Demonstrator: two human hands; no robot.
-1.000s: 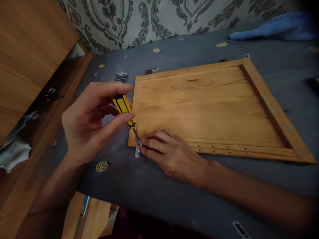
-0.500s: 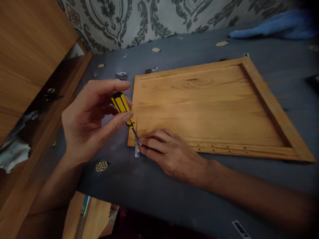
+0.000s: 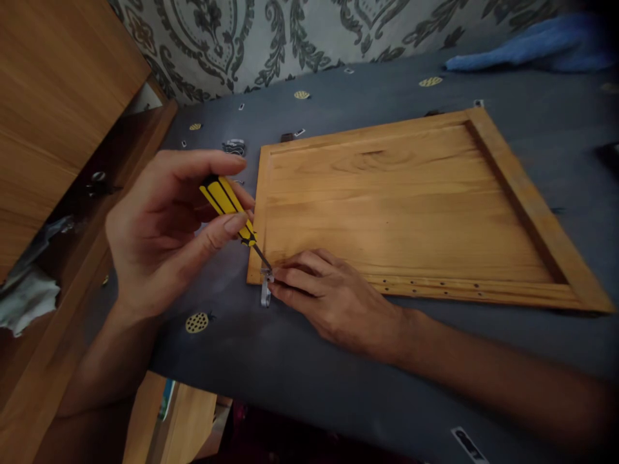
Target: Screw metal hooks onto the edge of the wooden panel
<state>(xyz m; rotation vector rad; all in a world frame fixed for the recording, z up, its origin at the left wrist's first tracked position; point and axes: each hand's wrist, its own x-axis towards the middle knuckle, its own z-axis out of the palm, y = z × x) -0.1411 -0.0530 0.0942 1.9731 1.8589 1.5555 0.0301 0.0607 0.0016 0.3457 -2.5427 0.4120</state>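
Note:
My left hand point(image 3: 159, 225) pinches the yellow-and-black handle of a small screwdriver point(image 3: 227, 205), whose thin shaft slants down to a small metal bracket point(image 3: 265, 287). That bracket sits at the near left corner of a flat wooden panel point(image 3: 396, 200) with a raised frame, lying on a dark grey cloth-covered surface point(image 3: 300, 367). With its fingers curled together, my right hand point(image 3: 333, 299) presses on the bracket and the panel's corner, holding the bracket in place.
Small metal hardware point(image 3: 235, 147) and a dark piece point(image 3: 289, 137) lie beyond the panel's far left corner. A wooden cabinet point(image 3: 53, 109) stands at the left with a crumpled white cloth point(image 3: 26, 299) on its shelf. A blue cloth point(image 3: 527, 48) lies far right, against patterned wallpaper.
My left hand has tilted the screwdriver handle further to the left and slightly lower, its tip staying on the bracket. My right hand has not moved.

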